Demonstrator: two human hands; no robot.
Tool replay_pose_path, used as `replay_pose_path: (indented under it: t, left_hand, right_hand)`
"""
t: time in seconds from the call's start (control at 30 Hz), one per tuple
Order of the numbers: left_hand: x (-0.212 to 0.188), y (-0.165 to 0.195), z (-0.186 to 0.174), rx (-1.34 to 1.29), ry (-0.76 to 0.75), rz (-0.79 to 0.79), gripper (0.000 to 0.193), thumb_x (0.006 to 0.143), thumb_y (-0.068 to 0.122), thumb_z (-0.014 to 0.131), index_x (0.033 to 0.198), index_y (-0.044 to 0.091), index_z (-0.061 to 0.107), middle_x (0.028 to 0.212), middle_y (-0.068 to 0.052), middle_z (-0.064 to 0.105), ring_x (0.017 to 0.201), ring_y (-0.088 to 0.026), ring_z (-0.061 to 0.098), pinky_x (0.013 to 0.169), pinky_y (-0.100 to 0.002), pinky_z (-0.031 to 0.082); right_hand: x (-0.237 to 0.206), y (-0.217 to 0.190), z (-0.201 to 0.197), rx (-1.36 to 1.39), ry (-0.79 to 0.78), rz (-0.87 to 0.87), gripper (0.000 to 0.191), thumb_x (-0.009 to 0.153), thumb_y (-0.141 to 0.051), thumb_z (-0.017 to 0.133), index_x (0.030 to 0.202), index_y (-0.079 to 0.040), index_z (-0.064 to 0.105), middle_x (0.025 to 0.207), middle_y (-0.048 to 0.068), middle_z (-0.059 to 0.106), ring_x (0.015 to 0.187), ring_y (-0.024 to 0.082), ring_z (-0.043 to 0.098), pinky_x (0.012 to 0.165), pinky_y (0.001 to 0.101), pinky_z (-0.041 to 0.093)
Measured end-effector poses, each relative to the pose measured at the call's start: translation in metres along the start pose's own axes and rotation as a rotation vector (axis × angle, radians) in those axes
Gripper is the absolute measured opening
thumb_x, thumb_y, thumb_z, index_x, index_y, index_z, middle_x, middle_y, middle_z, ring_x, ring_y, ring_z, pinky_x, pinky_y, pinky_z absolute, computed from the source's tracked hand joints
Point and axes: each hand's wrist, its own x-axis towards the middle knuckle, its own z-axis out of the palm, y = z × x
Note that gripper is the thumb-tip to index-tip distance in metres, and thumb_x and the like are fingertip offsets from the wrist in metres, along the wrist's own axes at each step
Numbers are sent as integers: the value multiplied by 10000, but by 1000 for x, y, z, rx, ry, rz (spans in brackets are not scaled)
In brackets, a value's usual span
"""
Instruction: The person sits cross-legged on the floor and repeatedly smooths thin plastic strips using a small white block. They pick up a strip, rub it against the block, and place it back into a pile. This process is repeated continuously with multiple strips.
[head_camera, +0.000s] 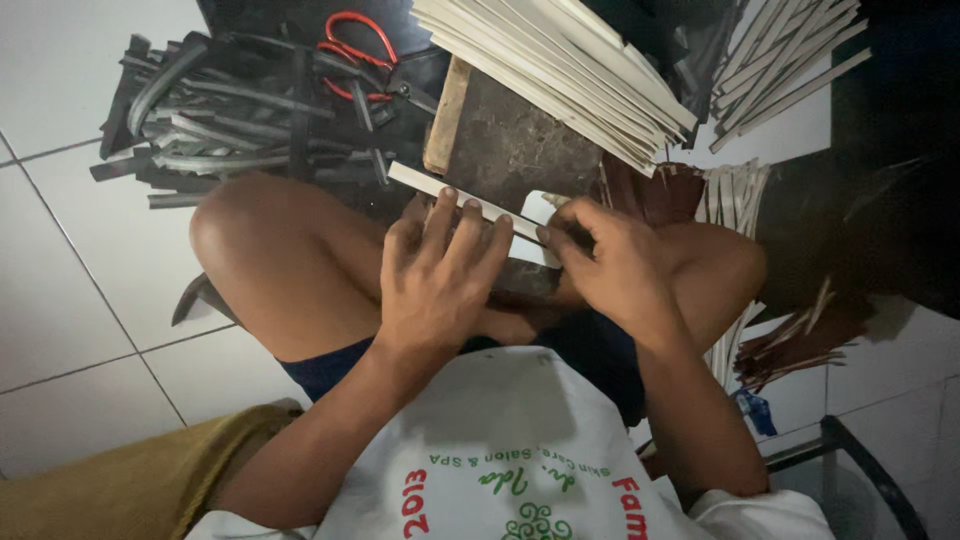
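On the white tiled floor (70, 300), a person sits cross-legged with a pale flat strip (455, 197) held across the lap, over a dark wooden block (515, 145) that rests between the knees. The left hand (435, 275) lies flat over the strip, its fingers (470, 225) stretched forward and pressing the strip from above, thumb hidden beneath; the grip reads as a loose press rather than a closed fist. The right hand (615, 260) is curled at the strip's nearer end, fingertips pinched close together on it just beside the left hand's fingertips; whether a small blade sits in that pinch cannot be told from this view.

Beyond the fingertips a thick bundle of pale strips (560, 70) leans across the block, and a second fan of them (785, 60) lies further to the right. Past the left hand's knuckles sits a heap of dark strips (230, 110) with red-handled scissors (355, 50) on top. Brown strips (800, 345) spill beside the right knee.

By the look of it, the work stands at the handling of a single strip, steadied by one hand and worked at its end by the other. The next move would seem to call for a firm hold from the left hand while the right draws evenly along the strip's edge, keeping it flat against the block.
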Motion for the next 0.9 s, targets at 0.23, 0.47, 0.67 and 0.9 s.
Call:
replay_pose_path:
  t: [0.23,0.47,0.67,0.9]
  left_hand:
    - [-1,11,6,68,-88,7,427,930,277,660,1323,110,684,1362,-95,588,1369,-274,532,1078,-499,420]
    - [-1,16,7,-50,-77,34,479,897,258,641,1336,66,652,1348,-87,579,1342,-260,539,1110,-501,399]
    - [-4,13,4,52,-25,9,402,959,196,642,1351,110,667,1356,-38,604,1343,-198,570,1079,-415,418]
    - [-1,12,5,116,-21,37,434,941,297,624,1313,86,698,1306,-40,634,1304,-195,598,1060,-421,412]
  right_hand:
    - [0,1,-1,63,-36,56,237,919,-231,740,1066,-55,680,921,110,745,678,223,722,582,353,537]
    - [2,3,6,-39,79,-181,222,899,-138,753,1088,-35,697,1004,167,742,883,358,724,723,412,551]
    - [6,-3,11,-36,65,-225,203,907,-137,742,1073,-37,686,982,167,739,881,350,728,727,412,553]
    - [0,11,-19,-73,-131,189,257,894,-286,773,1005,-62,716,824,132,743,584,245,677,543,393,495]
